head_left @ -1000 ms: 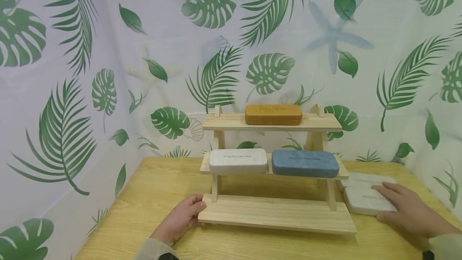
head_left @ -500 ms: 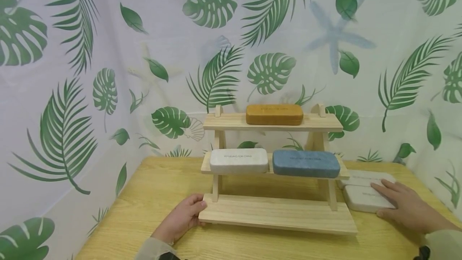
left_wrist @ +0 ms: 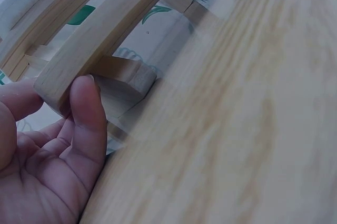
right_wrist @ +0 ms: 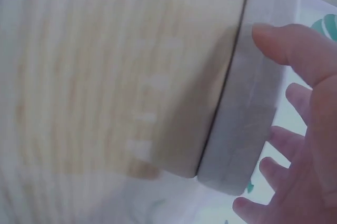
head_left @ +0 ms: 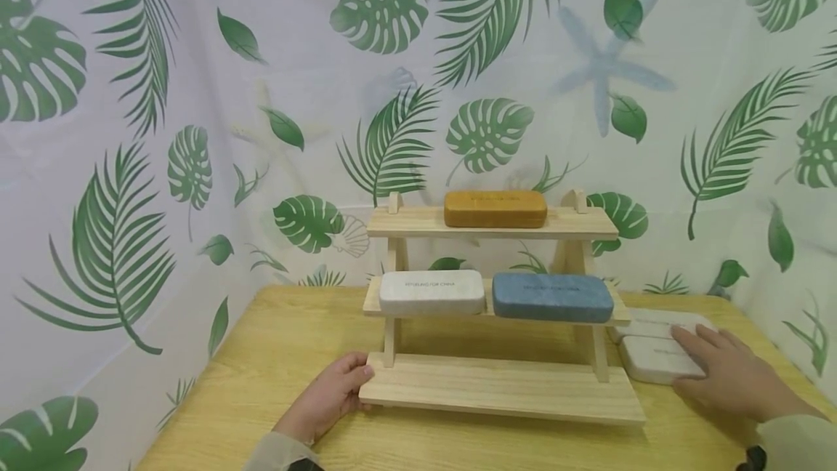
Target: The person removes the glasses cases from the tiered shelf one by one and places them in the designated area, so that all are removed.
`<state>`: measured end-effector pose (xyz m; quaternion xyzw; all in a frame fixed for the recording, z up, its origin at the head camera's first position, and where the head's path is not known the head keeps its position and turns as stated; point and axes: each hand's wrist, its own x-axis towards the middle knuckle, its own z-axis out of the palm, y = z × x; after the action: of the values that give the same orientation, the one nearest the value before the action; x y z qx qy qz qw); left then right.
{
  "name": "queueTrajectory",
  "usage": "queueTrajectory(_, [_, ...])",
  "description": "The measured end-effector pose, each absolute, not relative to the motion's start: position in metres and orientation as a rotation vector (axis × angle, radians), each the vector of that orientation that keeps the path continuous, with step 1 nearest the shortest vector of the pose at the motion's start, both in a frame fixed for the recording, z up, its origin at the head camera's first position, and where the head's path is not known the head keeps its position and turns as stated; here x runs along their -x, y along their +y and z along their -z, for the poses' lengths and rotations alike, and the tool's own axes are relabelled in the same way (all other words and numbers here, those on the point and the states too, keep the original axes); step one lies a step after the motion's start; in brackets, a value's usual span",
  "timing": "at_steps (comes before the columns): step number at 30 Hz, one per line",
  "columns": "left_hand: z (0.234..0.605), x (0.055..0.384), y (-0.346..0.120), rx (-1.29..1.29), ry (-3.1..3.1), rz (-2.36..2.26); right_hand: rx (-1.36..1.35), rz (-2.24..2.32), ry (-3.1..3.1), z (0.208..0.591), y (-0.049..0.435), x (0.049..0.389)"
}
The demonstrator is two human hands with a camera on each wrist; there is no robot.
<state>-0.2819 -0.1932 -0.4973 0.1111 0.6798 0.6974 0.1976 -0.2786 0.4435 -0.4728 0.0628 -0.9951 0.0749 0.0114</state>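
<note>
My left hand (head_left: 335, 389) pinches the left end of the bottom board of a three-tier wooden display stand (head_left: 503, 387). In the left wrist view, finger and thumb of that left hand (left_wrist: 58, 150) grip the board end (left_wrist: 79, 58). To the stand's right, my right hand (head_left: 732, 376) rests with extended fingers over two white cases that look like glasses cases, a front case (head_left: 657, 360) and a rear case (head_left: 644, 320). The right wrist view has the thumb of the right hand (right_wrist: 300, 108) against a pale case's side (right_wrist: 239, 113), with the other fingers spread beyond it.
An orange case (head_left: 495, 209) lies on the top tier. Side by side on the middle tier lie a white case (head_left: 431, 292) and a blue case (head_left: 552, 298). The wooden table (head_left: 261, 333) backs onto a leaf-print curtain (head_left: 275, 57).
My right hand has moved slightly left over the white cases. The front white case has shifted a little away from me. My left hand stays on the stand.
</note>
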Motion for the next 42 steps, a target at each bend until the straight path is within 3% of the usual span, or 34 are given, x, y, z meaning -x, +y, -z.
queueTrajectory(21, [0.499, 0.279, -0.191, -0.305, 1.923, -1.949, -0.486, -0.501, -2.877, 0.432, 0.413, 0.269])
queueTrajectory(42, [0.498, 0.279, -0.19, -0.294, 1.952, -1.931, -0.607, -0.632, -2.737, 0.373, 0.34, 0.255])
